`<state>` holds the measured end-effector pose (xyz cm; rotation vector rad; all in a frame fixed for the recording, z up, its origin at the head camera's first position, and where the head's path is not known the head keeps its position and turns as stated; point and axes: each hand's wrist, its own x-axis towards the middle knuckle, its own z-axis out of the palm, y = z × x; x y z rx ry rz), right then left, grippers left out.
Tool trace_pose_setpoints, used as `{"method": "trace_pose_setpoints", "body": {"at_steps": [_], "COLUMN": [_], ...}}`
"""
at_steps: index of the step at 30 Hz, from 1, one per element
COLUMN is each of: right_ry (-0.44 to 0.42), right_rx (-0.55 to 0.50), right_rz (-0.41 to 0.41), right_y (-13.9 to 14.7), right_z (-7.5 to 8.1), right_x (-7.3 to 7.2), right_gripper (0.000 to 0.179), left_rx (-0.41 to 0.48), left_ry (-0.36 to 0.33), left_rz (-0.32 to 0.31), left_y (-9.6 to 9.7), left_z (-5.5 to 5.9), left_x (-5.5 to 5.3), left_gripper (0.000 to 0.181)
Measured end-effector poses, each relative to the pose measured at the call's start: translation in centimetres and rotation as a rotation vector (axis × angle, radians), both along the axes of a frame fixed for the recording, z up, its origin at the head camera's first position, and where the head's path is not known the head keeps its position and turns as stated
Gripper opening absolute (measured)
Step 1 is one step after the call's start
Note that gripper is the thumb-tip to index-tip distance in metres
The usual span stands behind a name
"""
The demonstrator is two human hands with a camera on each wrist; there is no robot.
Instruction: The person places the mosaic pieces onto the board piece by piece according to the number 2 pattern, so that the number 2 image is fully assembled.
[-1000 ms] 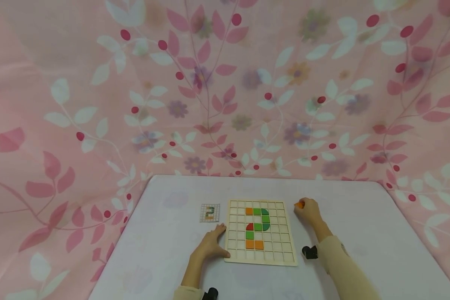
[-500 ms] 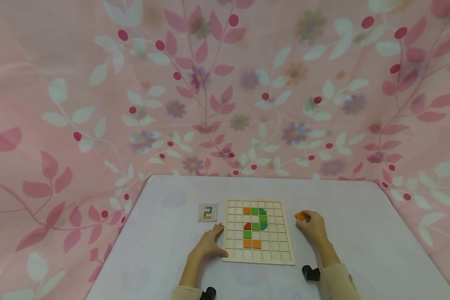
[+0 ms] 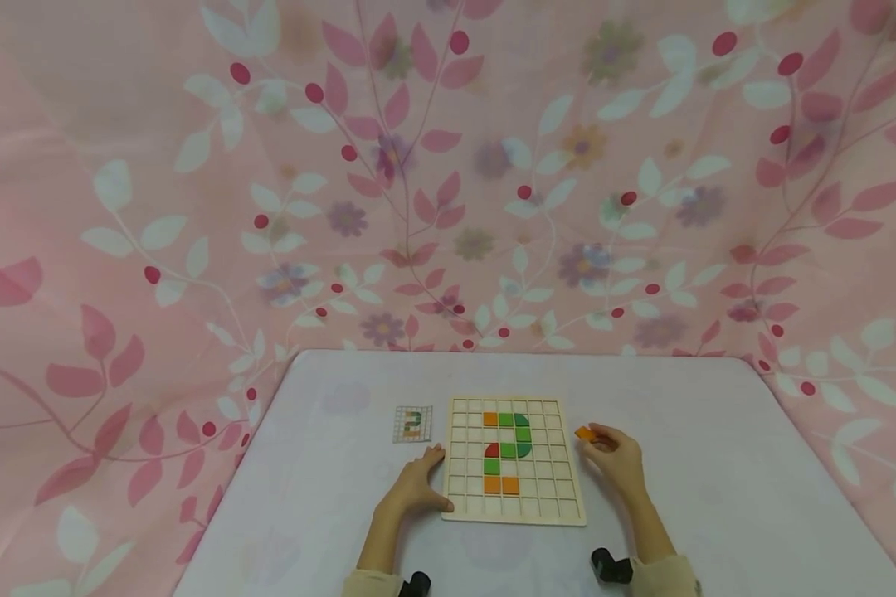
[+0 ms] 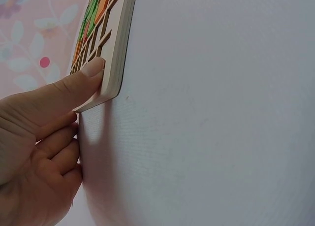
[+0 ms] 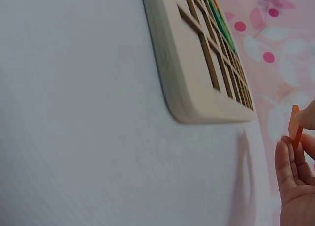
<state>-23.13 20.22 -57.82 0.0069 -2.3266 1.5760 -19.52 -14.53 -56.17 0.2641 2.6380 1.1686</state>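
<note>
My right hand [image 3: 618,464] pinches an orange tile [image 3: 586,434] between thumb and fingertips, just right of the wooden grid board [image 3: 578,497]. In the right wrist view the tile [image 5: 294,125] stands on edge in the fingers, thin side showing. On the board, orange, green and red tiles form a figure like a 2. My left hand [image 3: 415,487] is spread at the board's left side. Its thumb [image 4: 88,71] lies straight on the rim at the near corner in the left wrist view, while the lower fingers bend beside the board's edge.
A small pattern card [image 3: 413,424] with the same coloured figure on a grid lies left of the board. All of this is on a table with a white cloth [image 3: 717,464]. A pink floral curtain [image 3: 448,207] hangs behind it.
My right hand has come down and then left toward the board with the orange tile, which now shows more between its fingers. My left hand has stayed at the board's side.
</note>
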Motion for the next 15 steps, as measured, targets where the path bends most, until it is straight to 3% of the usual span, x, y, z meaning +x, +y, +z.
{"method": "trace_pose_setpoints", "body": {"at_steps": [5,8,15], "right_ry": [0.008,0.038,0.153], "right_rx": [-0.16,-0.194,-0.031], "right_rz": [0.069,0.129,0.247], "right_y": [-1.1,-2.1,-4.9], "right_z": [0.3,0.3,-0.5], "right_x": [1.0,1.6,2.9], "right_gripper": [0.034,0.034,0.031], "left_rx": [-0.001,-0.002,0.003], "left_ry": [0.006,0.011,0.01], "left_rz": [-0.005,-0.006,-0.001], "left_y": [-0.1,-0.1,0.0], "left_z": [0.0,0.0,0.2], "left_x": [0.1,0.1,0.1], "left_gripper": [0.092,0.092,0.092]}}
